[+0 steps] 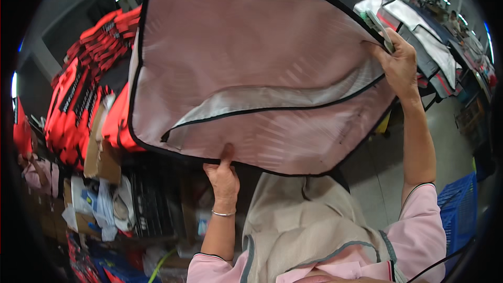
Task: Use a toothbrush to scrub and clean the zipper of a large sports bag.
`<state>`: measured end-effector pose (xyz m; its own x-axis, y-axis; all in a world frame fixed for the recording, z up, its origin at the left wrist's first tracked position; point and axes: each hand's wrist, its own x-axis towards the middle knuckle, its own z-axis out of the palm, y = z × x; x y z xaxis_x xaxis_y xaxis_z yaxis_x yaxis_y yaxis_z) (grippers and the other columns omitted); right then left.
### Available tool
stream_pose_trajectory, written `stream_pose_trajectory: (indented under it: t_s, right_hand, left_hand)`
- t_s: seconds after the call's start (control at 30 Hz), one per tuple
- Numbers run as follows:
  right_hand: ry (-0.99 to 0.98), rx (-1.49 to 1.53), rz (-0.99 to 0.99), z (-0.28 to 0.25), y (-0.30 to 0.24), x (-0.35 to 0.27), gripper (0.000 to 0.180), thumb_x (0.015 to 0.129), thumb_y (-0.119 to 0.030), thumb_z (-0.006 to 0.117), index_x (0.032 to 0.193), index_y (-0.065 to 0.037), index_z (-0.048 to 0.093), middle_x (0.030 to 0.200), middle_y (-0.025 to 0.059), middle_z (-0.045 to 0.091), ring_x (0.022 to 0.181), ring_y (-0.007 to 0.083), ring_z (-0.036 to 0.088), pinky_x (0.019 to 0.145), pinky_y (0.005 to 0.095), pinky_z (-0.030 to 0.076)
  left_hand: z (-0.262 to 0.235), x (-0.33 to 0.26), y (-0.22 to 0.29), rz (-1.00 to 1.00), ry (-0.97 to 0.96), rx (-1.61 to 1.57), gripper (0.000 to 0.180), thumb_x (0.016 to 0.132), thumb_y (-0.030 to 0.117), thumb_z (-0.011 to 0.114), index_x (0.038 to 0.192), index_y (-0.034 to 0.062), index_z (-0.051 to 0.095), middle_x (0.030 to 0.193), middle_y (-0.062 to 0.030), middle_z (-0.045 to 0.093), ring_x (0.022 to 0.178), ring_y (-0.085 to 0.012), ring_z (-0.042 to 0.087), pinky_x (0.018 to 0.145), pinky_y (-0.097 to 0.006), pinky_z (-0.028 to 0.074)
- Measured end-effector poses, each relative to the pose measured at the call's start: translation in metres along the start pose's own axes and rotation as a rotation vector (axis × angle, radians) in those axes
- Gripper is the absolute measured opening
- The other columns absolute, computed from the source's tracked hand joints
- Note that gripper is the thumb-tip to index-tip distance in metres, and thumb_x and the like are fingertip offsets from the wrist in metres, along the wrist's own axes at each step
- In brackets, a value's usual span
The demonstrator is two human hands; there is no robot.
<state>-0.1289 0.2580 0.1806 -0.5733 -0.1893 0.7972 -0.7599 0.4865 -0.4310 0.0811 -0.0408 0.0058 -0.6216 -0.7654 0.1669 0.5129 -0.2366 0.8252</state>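
Item: pink bag (251, 63), frame centre, held up. My left hand (224, 178) grips its lower edge, right hand (399, 65) its upper-right corner. Zip looks half open; red bags (78, 89) stacked upper left.

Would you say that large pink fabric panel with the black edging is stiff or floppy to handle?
Probably semi-stiff: the pink panel stays fairly flat, held only by the left hand and right hand. Its zippered flap sags open, so loose parts likely flop. It seems light.
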Motion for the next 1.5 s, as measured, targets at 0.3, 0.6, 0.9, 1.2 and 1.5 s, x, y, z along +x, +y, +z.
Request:
stream_pose_trajectory:
  t_s: [0.3,0.6,0.9,1.2,1.5]
  right_hand:
    - [0.319,0.367,0.161,0.025,0.034,0.077,0.024,0.08,-0.019,0.086,0.094,-0.006,0.071,0.068,-0.0087,0.051,0.063,0.0044,0.043,0.058,0.0246,0.038]
    - [0.115,0.709,0.731,0.096,0.113,0.007,0.027,0.09,-0.017,0.073,0.114,-0.004,0.071,0.091,0.0005,0.068,0.076,0.0083,0.059,0.069,0.026,0.05]
    - [-0.399,1.083,0.796,0.101,0.203,-0.133,0.032,0.099,-0.015,0.063,0.129,-0.004,0.065,0.099,-0.0013,0.069,0.082,0.0066,0.064,0.069,0.0218,0.052]
    - [-0.513,0.599,1.097,0.046,0.162,-0.139,0.042,0.095,-0.035,0.068,0.114,0.002,0.069,0.077,-0.0061,0.057,0.071,0.0059,0.052,0.066,0.0219,0.041]
    - [-0.386,0.22,0.797,0.063,0.128,-0.148,0.029,0.085,-0.025,0.076,0.087,0.001,0.066,0.071,-0.0036,0.057,0.067,0.0069,0.048,0.063,0.0275,0.041]
  left_hand:
    - [0.077,0.141,0.019,0.606,-0.176,0.141,0.014,0.094,0.009,0.071,0.097,-0.004,0.07,0.096,0.0028,0.069,0.086,-0.0047,0.053,0.079,-0.022,0.043]
    - [-0.065,0.179,-0.078,0.502,-0.448,0.723,0.026,0.095,0.01,0.057,0.114,-0.0053,0.067,0.118,-0.0153,0.068,0.113,-0.0274,0.063,0.102,-0.038,0.049]
    - [-0.085,0.075,-0.082,0.937,-0.92,1.328,0.028,0.077,-0.002,0.061,0.103,0.0028,0.07,0.123,-0.0107,0.066,0.128,-0.0366,0.055,0.107,-0.048,0.048]
    - [-0.08,0.045,-0.07,0.307,-0.577,1.008,0.037,0.094,-0.006,0.046,0.127,-0.0022,0.062,0.135,-0.0173,0.062,0.131,-0.0311,0.056,0.114,-0.042,0.037]
    - [0.071,-0.004,-0.008,0.633,-0.836,1.076,0.045,0.089,0.011,0.067,0.131,-0.005,0.06,0.131,-0.0202,0.061,0.12,-0.034,0.057,0.104,-0.038,0.045]
